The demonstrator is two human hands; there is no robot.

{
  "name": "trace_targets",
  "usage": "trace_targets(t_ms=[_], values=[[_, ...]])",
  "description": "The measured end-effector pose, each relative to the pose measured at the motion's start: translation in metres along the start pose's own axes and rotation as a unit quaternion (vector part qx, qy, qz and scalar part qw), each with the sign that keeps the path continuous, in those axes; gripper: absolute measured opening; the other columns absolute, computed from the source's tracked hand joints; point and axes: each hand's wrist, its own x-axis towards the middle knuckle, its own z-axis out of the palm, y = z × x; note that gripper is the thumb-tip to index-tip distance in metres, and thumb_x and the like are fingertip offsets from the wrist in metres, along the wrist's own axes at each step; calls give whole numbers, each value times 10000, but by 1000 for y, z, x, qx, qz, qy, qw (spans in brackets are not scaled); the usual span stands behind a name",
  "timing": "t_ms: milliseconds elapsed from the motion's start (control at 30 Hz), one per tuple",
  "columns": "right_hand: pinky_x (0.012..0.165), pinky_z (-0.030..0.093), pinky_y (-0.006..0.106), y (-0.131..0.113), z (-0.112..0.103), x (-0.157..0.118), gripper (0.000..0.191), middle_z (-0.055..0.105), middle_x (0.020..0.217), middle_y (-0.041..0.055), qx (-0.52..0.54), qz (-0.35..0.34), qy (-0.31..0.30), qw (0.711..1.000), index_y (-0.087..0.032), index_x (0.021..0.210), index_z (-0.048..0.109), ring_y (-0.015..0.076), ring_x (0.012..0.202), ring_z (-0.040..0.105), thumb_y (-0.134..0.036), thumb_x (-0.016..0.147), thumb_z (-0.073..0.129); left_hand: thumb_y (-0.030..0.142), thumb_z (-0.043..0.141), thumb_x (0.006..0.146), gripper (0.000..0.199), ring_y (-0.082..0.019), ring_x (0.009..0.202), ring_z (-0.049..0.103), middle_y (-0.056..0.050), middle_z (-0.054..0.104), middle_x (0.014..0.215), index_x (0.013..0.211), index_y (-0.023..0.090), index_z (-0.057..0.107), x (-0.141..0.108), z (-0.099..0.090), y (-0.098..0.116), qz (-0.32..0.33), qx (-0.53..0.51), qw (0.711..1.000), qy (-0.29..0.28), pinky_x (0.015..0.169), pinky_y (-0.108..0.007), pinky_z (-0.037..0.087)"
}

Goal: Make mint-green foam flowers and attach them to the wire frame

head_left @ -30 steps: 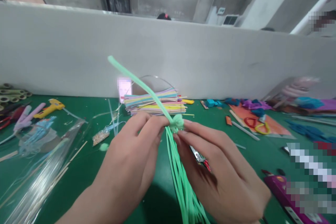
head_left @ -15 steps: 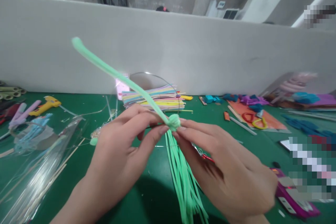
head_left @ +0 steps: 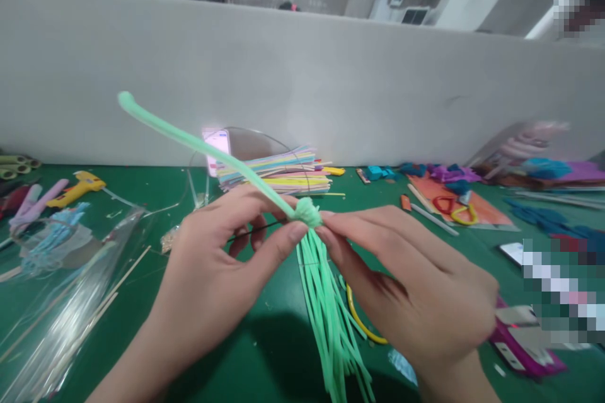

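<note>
A light green knot [head_left: 307, 212] sits between both hands near the middle of the view. From it a fuzzy green stem [head_left: 189, 143] reaches up to the left, and a bunch of thin green strands [head_left: 328, 321] hangs below. My left hand [head_left: 222, 264] pinches the left side of the knot, thumb in front; a thin dark line shows by its fingers. My right hand [head_left: 411, 283] has its thumb and forefinger closed on the knot's right side.
Bundled pastel strips [head_left: 278, 173] and a phone [head_left: 216, 146] stand by the grey partition [head_left: 302, 75]. At left are a yellow glue gun [head_left: 80, 189] and clear plastic wrap [head_left: 89, 302]. Scissors [head_left: 466, 214] lie on orange sheets at right; a magenta device [head_left: 520, 349] is nearer.
The stem's far end has swung lower and slightly left. A yellow loop and a pale blue piece now show beside my right hand. Both hands keep their pinch.
</note>
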Motion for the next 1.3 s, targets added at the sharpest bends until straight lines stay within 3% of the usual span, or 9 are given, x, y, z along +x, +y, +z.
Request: trace_targets(t_ms=[167,300,467,733,800,867,1000,1100,1300], values=[[673,508,272,6,-7,0,97,749,847,28,-1,-22,-77,997,-145,958,726,126,731,654,-97,883,689,214,754,821,107,-66,619,569,99,700,713,724,245,725,3,1,-1,-12,-14,1000,-16,517,-155,421],[718,506,218,18,-16,4,115,716,866,7,128,18,-143,981,-155,981,705,94,795,632,-81,911,651,217,742,834,71,-72,646,611,109,720,707,786,269,751,4,-3,-1,-11,-17,998,-60,566,-158,445],[686,491,208,34,-13,3,63,679,821,-27,331,107,-192,918,-197,911,688,79,759,609,-163,937,642,218,724,853,117,-78,678,647,118,743,744,753,279,730,3,-6,-1,-20,-52,990,-128,605,-157,469],[630,475,239,40,17,-3,122,623,818,-17,527,237,-201,791,-231,870,671,106,739,576,-333,935,654,293,719,859,58,-101,673,633,97,732,739,841,319,767,5,-7,-5,-65,-97,983,-145,593,-193,464],[684,501,272,36,22,-4,107,645,900,-1,492,254,-156,818,-249,947,684,134,826,606,-340,894,705,344,723,850,61,-119,667,632,78,741,757,829,307,766,5,-7,-7,-79,-75,986,-124,583,-220,465],[781,509,312,30,24,-5,148,655,981,12,378,265,-48,886,-260,980,695,163,945,616,-290,849,758,411,730,833,125,-137,660,627,56,753,797,808,293,763,5,-7,-9,-88,-34,992,-81,570,-251,458],[796,492,336,12,20,-10,190,661,882,5,85,160,150,972,-252,904,734,170,886,613,-127,778,802,431,738,834,101,-145,701,640,72,754,844,844,335,763,1,-3,-10,-88,-19,996,-12,605,-267,479],[715,498,337,1,16,-11,241,690,829,1,48,115,119,985,-262,950,751,176,808,633,-105,773,797,383,741,846,25,-134,717,633,99,739,852,838,363,752,-2,0,-6,-65,-20,997,28,621,-254,487],[701,507,362,-4,20,-8,164,704,812,7,100,156,85,979,-282,907,749,197,794,641,-139,826,745,257,725,852,55,-121,685,618,79,743,899,837,307,743,-3,3,0,-34,-1,999,38,571,-245,484]])
